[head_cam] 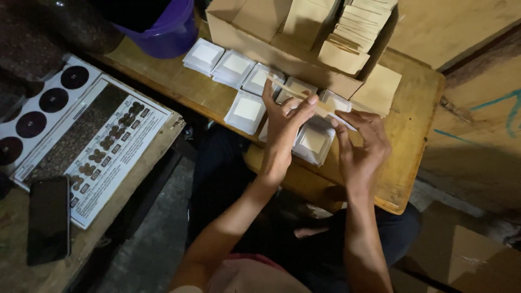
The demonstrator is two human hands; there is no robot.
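My left hand (283,123) and my right hand (362,142) hold one flat tan paper pouch (304,96) between them, over a small wooden table (412,125). The left thumb and fingers pinch its upper edge; the right fingers grip its right end. Under the hands lie stacks of white square packets with pale centres (248,110), spread in a row across the table. One stack (315,142) sits right below the pouch.
An open cardboard box (260,46) of tan pouches stands at the table's back. A purple bucket (168,32) sits at the back left. On a bench to the left lie a printed chart (103,146) and a black phone (48,220). Another cardboard box (477,260) is at the lower right.
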